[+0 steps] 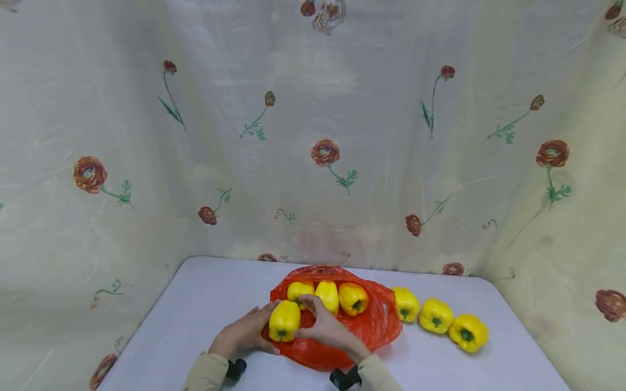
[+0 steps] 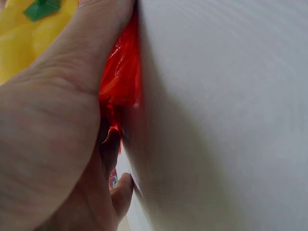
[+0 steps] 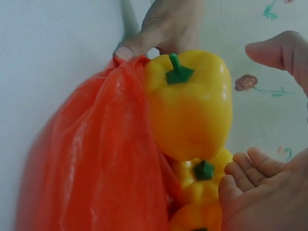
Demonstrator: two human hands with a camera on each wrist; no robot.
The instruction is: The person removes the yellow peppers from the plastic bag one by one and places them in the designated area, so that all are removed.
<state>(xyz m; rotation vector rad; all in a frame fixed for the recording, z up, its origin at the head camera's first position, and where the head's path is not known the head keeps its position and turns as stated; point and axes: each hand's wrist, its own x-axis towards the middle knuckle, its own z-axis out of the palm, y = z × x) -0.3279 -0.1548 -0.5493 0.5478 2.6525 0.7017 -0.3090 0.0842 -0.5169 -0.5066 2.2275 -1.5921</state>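
A yellow bell pepper (image 1: 285,321) with a green stem sits at the near left edge of a red plastic bag (image 3: 91,159). My left hand (image 1: 248,329) is at that edge, beside the pepper. Its thumb (image 3: 126,51) holds the bag's rim in the right wrist view; its other fingers are partly hidden. To the pepper's right is my right hand (image 1: 326,327), thumb and fingers spread apart. A gap shows between that hand and the pepper in the right wrist view. Farther back in the bag's mouth lie three yellow peppers (image 1: 353,299).
Three more yellow peppers (image 1: 436,315) lie in a slanting row on the white table (image 1: 210,293), right of the bag. A flower-patterned curtain (image 1: 274,163) hangs behind the table and along both sides. Small dark devices (image 1: 345,378) are strapped to both wrists.
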